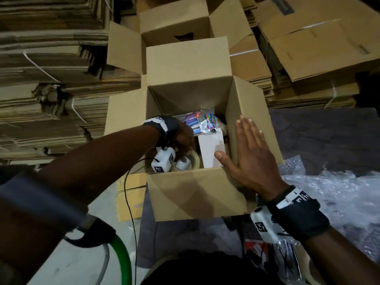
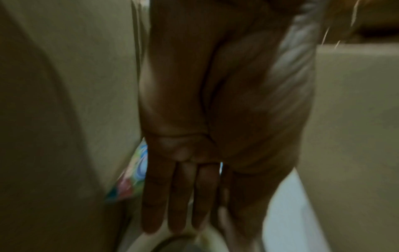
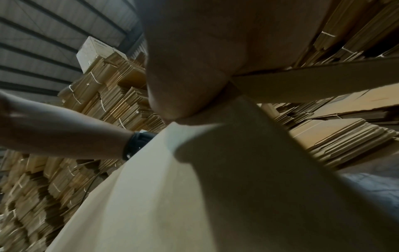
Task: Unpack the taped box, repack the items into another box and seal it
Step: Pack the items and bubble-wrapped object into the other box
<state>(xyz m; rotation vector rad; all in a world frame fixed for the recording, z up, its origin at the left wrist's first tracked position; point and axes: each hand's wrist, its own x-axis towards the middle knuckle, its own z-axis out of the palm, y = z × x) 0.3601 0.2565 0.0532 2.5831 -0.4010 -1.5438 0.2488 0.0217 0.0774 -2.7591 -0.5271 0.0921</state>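
Note:
An open cardboard box (image 1: 195, 194) stands in front of me with all its flaps up. Inside lie a pack of coloured markers (image 1: 197, 122), a flat white box (image 1: 209, 149), a roll of clear tape (image 1: 193, 159) and something bubble-wrapped beside it. My left hand (image 1: 185, 140) reaches into the box; in the left wrist view its fingers (image 2: 172, 213) are straight and point down at the tape roll (image 2: 172, 242), with the marker pack (image 2: 134, 179) to one side. My right hand (image 1: 250, 153) lies flat against the box's right flap, fingers straight, thumb by the white box.
A second open cardboard box (image 1: 174, 19) stands just behind. Tall stacks of flattened cardboard (image 1: 41, 79) rise at the left and back right. Bubble wrap (image 1: 339, 194) lies on the dark mat at the right. A plastic-wrapped pack (image 1: 283, 256) lies near my right wrist.

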